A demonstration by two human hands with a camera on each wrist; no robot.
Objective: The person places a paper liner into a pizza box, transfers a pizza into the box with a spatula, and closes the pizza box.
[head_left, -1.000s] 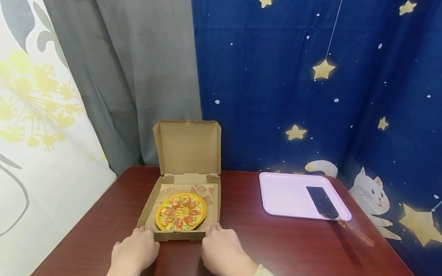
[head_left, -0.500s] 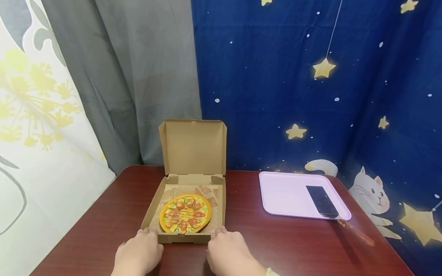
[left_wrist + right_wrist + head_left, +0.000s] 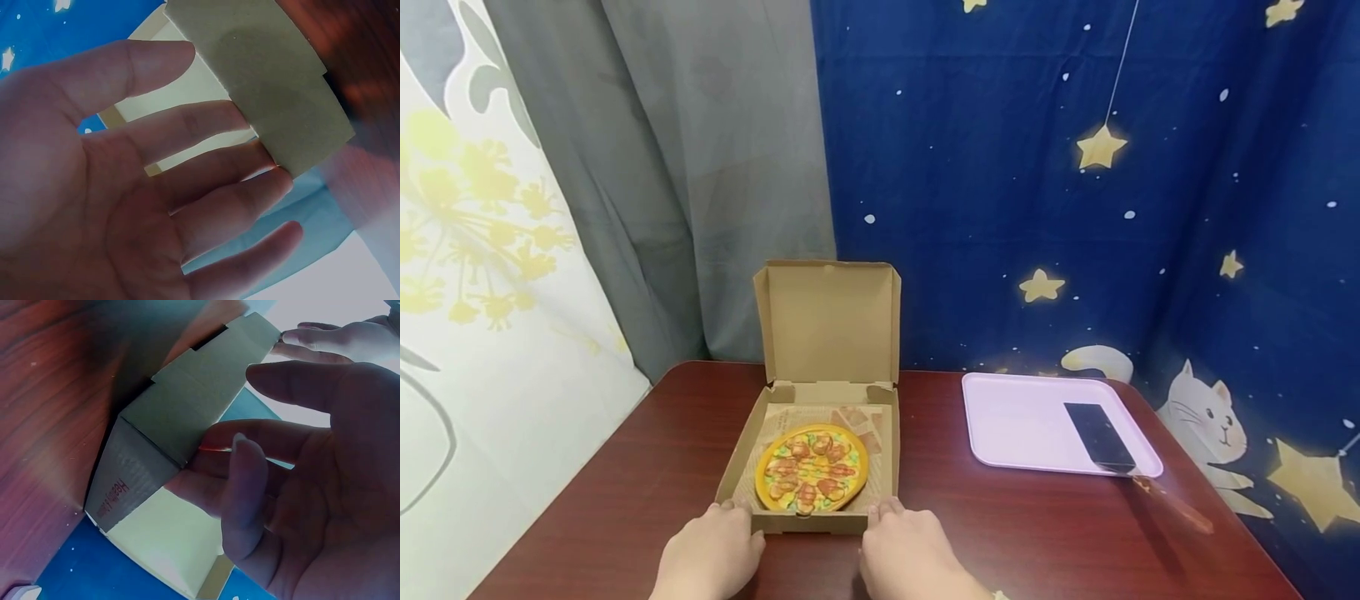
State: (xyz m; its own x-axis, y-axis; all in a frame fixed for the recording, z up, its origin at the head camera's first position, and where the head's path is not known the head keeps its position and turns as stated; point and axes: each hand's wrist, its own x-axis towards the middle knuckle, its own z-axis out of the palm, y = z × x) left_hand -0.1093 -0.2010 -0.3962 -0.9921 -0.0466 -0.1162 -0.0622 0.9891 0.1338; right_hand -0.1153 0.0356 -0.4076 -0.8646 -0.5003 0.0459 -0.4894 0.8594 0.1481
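Observation:
A small cardboard pizza box [image 3: 827, 523] stands on the table, its lid [image 3: 829, 321] raised at the back. On patterned paper inside lies a round pizza [image 3: 812, 469] with a yellow rim, toy-like in look. My left hand [image 3: 711, 550] holds the box's front left corner. In the left wrist view its fingers [image 3: 206, 125] reach the top edge of the front wall, the thumb apart from them. The front right corner is gripped by my right hand [image 3: 913, 550]; in the right wrist view the fingertips go behind the wall, and the thumb [image 3: 245, 487] stands in front of them.
To the right on the brown table [image 3: 985, 533] lies a pale pink tray [image 3: 1015, 417]. A spatula [image 3: 1101, 437] with a dark blade and a wooden handle rests across it, the handle over the tray's front edge. Grey and blue curtains [image 3: 970, 167] hang behind.
Both hands and the pizza box have slid to the right and slightly toward me, the pizza moving along inside. The tray and spatula stay in place.

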